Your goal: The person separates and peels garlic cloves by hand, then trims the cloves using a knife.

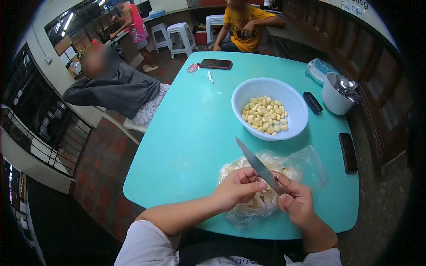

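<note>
Over a clear plastic bag (235, 217) at the near side of the teal table (177, 146), both hands work close together. My right hand (298, 201) is closed on a knife (257, 163), whose blade points up and to the left. My left hand (237, 188) is pinched close to the blade; what it holds is small and mostly hidden by the fingers and the knife. Pale pieces and peels show inside the bag. Beyond the bag, a light blue basin (296, 128) holds several peeled cloves that look like garlic (265, 114).
A phone (215, 64) lies at the far edge, another dark phone (348, 153) at the right. A white tub of spoons (336, 97), a black case (313, 103) and a plastic packet (318, 71) stand at the right. One person sits left, another behind the table; a third stands farther back.
</note>
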Demonstrator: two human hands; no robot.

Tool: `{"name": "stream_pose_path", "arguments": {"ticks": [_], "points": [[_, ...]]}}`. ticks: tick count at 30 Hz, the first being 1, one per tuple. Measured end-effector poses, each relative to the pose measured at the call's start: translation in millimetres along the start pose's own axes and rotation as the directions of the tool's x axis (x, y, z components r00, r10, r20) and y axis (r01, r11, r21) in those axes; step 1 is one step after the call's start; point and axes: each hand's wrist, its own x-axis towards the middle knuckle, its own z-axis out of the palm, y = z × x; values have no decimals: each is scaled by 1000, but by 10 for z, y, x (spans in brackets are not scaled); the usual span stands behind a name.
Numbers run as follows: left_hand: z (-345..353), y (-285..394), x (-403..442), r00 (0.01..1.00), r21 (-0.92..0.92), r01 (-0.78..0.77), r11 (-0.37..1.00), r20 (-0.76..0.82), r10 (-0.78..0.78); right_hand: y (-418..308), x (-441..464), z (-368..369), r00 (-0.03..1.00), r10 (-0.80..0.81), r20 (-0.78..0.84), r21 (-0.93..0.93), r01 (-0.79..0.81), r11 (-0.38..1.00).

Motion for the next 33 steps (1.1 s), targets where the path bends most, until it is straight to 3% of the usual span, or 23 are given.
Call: {"name": "stream_pose_path", "arguments": {"ticks": [3,6,9,12,19,23,26,29,33], "points": [[10,26,-46,1000,172,-23,985,14,21,-22,4,9,1000,11,-5,-22,-11,1000],[-26,-23,-46,992,199,-86,976,109,65,82,-39,-70,995,-32,-98,-68,26,997],[-40,-101,-17,988,195,-125,973,117,104,92,-70,-190,979,-65,-194,-79,50,996],[-45,-61,-31,993,78,-72,994,96,64,-25,-129,-326,977,9,-213,-68,-24,997],[-20,14,25,981,13,-141,990,-134,141,-208,-88,-286,968,179,-173,-161,-207,965],[9,47,5,978,30,-78,997,-190,82,-307,-59,-248,938,304,-166,-243,-337,909],[8,53,-3,983,98,-80,992,-160,95,-271,-68,-193,946,273,-174,-242,-309,920],[-30,-20,25,972,171,-86,982,-204,120,-153,-26,-155,997,58,-41,-376,-69,924],[-82,-26,43,977,175,-78,981,-181,110,-74,9,-183,995,-28,98,-443,69,894]]}}
